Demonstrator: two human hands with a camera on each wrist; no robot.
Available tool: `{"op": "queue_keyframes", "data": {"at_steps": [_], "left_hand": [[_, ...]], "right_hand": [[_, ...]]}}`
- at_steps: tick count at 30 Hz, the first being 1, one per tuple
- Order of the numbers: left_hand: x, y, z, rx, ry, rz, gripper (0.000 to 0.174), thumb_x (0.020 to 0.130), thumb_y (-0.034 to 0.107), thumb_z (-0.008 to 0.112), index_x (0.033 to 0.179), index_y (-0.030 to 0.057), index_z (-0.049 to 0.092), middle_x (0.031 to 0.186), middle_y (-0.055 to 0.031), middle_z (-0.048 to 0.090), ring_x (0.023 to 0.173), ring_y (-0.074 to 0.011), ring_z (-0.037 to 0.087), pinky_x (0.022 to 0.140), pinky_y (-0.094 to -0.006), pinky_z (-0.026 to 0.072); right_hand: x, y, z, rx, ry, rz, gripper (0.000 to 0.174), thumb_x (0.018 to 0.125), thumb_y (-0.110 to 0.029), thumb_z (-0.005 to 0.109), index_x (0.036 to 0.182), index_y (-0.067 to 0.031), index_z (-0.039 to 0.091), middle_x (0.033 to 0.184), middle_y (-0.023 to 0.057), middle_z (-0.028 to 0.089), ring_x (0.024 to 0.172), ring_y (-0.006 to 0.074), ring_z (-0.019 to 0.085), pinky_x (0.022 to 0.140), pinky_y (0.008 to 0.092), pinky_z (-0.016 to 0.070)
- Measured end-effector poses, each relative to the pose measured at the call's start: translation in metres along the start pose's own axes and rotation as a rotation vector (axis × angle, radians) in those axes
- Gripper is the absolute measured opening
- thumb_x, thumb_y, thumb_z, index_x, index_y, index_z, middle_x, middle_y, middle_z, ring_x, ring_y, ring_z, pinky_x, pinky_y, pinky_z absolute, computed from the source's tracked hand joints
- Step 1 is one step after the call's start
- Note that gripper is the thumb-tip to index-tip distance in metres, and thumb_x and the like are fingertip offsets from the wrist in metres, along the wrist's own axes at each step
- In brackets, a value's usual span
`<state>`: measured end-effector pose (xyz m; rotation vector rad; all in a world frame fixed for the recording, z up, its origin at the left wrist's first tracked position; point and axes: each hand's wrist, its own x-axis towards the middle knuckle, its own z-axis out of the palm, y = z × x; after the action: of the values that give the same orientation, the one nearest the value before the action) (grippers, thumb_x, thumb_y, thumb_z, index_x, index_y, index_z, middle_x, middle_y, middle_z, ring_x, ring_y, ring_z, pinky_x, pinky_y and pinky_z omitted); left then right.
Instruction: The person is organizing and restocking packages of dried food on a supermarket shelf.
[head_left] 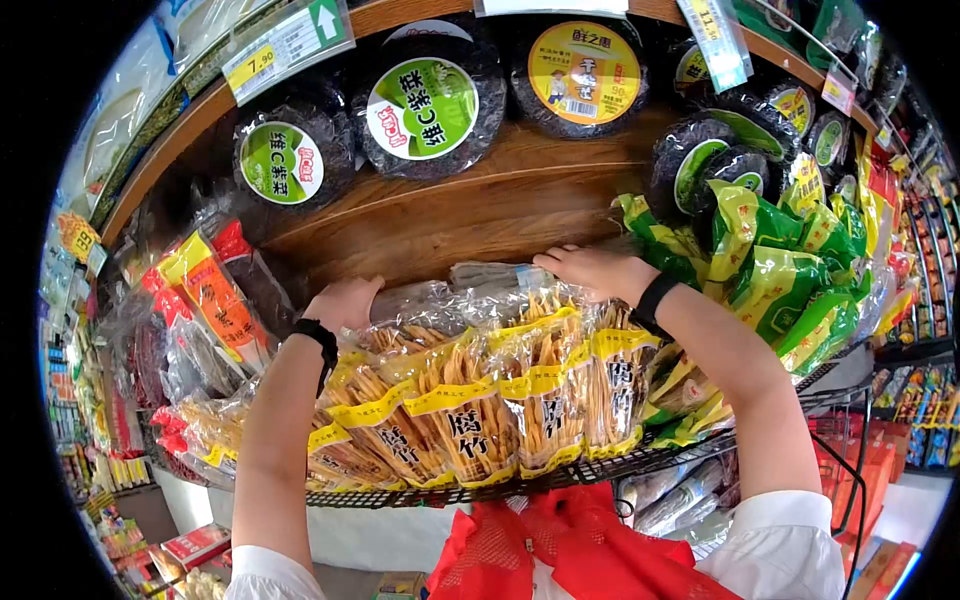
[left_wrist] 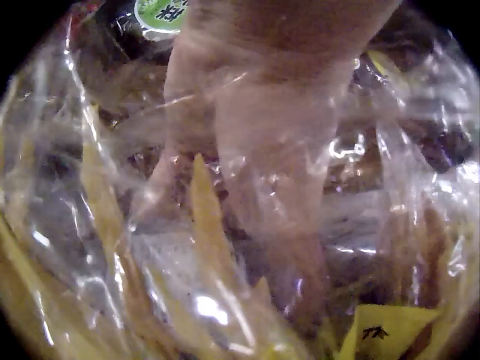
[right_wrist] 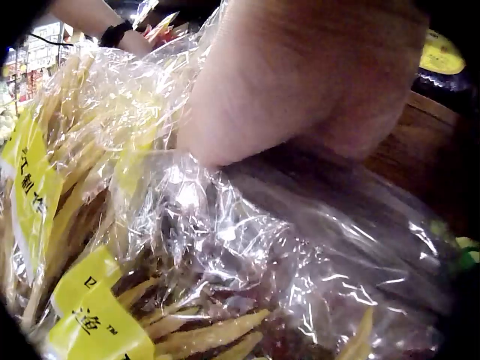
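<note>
Clear bags of dried tofu sticks (head_left: 470,420) with yellow bands stand in a row on a black wire rack. My left hand (head_left: 345,303) reaches in behind the row's left part, its thumb extended to the right. In the left wrist view, clear plastic lies over the fingers (left_wrist: 274,217), which point down among the bags. My right hand (head_left: 600,272) rests over the tops of the bags at the back right, fingers stretched leftward near a greyish clear bag (head_left: 495,275). The right wrist view shows that hand (right_wrist: 300,90) against crinkled plastic; its fingertips are hidden there.
Round dark seaweed packs (head_left: 420,105) line the wooden shelf (head_left: 400,225) behind. Green and yellow bags (head_left: 780,270) crowd the right side. Red and orange packages (head_left: 215,295) stand at the left. The black wire edge (head_left: 480,492) runs along the front.
</note>
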<state>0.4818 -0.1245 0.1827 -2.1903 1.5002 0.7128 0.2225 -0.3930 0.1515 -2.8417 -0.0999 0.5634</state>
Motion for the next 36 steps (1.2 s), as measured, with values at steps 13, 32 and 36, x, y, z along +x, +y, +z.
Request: {"op": "queue_keyframes", "data": {"at_steps": [13, 32, 36], "left_hand": [[-0.010, -0.027, 0.012, -0.189, 0.100, 0.175, 0.056, 0.067, 0.013, 0.067, 0.120, 0.0060, 0.048, 0.109, -0.0168, 0.056, 0.101, -0.0328, 0.052, 0.085, -0.0378, 0.0429], [-0.093, 0.051, -0.010, -0.436, 0.466, 0.331, 0.040, 0.090, 0.024, 0.044, 0.124, 0.0013, 0.044, 0.127, -0.0202, 0.044, 0.122, -0.0310, 0.037, 0.103, -0.0347, 0.0282], [-0.116, 0.105, 0.019, -0.239, 0.544, 0.606, 0.045, 0.089, 0.027, 0.047, 0.127, 0.0046, 0.040, 0.129, -0.0200, 0.041, 0.124, -0.0314, 0.034, 0.105, -0.0392, 0.0246]], "right_hand": [[0.012, 0.042, 0.003, 0.175, -0.271, 0.156, 0.078, 0.076, -0.048, 0.062, 0.137, -0.0163, 0.026, 0.134, 0.0162, 0.036, 0.118, 0.0344, 0.040, 0.094, 0.0421, 0.0369], [-0.095, -0.082, -0.011, 0.259, 0.971, 0.490, 0.037, 0.084, -0.020, 0.053, 0.118, -0.0036, 0.050, 0.123, 0.0166, 0.047, 0.110, 0.0335, 0.047, 0.092, 0.0385, 0.0397], [-0.154, -0.170, 0.080, 0.185, 1.106, 0.639, 0.034, 0.078, -0.003, 0.055, 0.112, -0.0038, 0.053, 0.123, 0.0144, 0.047, 0.104, 0.0332, 0.049, 0.089, 0.0388, 0.0405]]}}
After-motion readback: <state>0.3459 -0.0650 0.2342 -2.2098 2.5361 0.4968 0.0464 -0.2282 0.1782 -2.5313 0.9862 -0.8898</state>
